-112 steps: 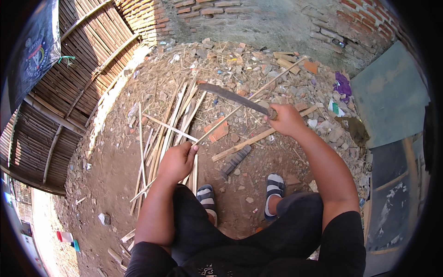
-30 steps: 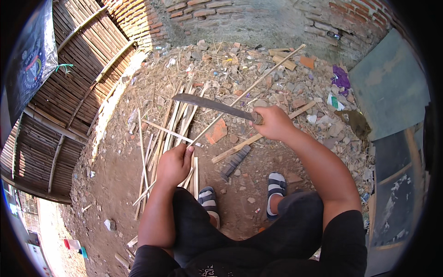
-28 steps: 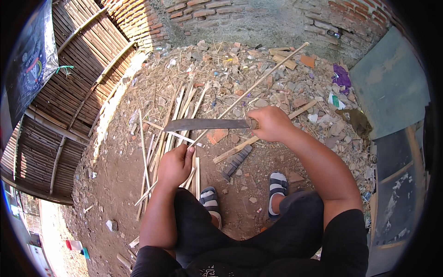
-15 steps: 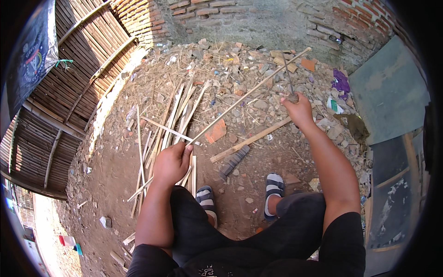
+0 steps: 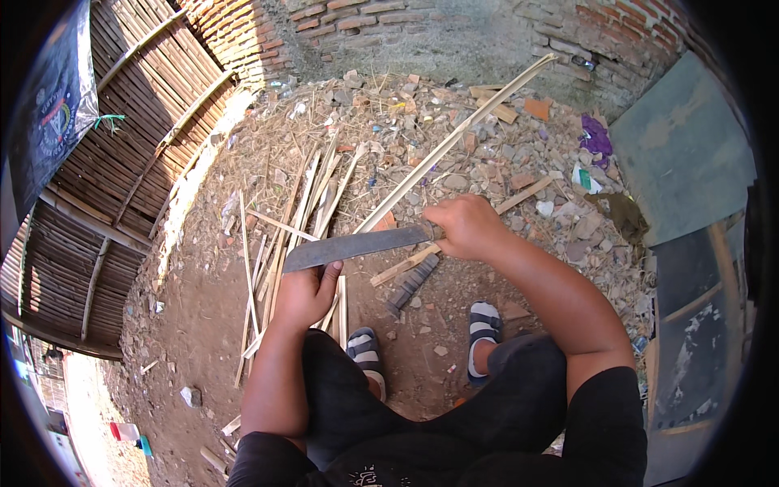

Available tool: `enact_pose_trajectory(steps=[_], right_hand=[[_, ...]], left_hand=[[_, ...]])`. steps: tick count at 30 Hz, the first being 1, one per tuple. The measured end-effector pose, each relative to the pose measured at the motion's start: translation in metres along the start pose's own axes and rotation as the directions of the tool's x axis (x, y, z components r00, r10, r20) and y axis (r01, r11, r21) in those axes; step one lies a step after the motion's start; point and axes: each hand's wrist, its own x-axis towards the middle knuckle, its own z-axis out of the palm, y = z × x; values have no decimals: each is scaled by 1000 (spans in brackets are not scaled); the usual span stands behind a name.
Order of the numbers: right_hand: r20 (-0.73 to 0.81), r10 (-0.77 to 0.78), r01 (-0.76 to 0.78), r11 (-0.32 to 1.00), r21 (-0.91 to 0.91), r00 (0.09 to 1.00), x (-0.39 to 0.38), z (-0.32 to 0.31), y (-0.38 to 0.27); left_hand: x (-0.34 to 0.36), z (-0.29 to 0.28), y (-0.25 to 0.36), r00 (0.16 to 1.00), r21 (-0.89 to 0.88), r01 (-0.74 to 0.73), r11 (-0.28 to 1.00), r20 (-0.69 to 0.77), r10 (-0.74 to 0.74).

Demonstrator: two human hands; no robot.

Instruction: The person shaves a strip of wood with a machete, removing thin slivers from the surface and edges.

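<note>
My left hand (image 5: 303, 296) is closed on a long pale split bamboo strip (image 5: 431, 166) that slants up to the right across the ground. In my right hand (image 5: 464, 227) is the handle of a dark machete (image 5: 355, 247). Its blade lies nearly level across the strip, with the tip end just over my left hand's fingers, which are partly hidden. A loose bundle of pale bamboo strips (image 5: 251, 300) lies on the ground beneath and left of my left hand, and a short plank (image 5: 389, 272) is below my right hand.
Rubble-strewn ground (image 5: 260, 154) runs to a brick wall (image 5: 406, 32). A bamboo panel (image 5: 138, 105) with a dark banner (image 5: 49, 122) stands left. Grey boards (image 5: 673, 162) lean at right. A purple cloth (image 5: 595, 138), grey ribbed block (image 5: 414, 286) and my sandalled feet (image 5: 483, 333) are visible.
The blade went upright to the far right, then came back down across the strip near my left hand. The strip's far end rose, and it appears wider, split lengthwise.
</note>
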Motion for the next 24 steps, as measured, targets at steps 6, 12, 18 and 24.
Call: enact_pose_trajectory(steps=[6,12,18,24], right_hand=[[-168,442,-412,892,187,881,-6,-9,37],[-120,580,-516,786,340,806,-6,4,27],[-33,133,-127,981,148,991,-12,25,24],[-2,246,-237,934,267,969,-8,16,28]], left_hand=[[4,-18,22,914,44,374,926,151,-376],[7,-16,23,912,162,346,924,174,-372],[10,-14,33,899,139,352,926,226,-375],[8,-20,30,897,98,347,933,254,-361]])
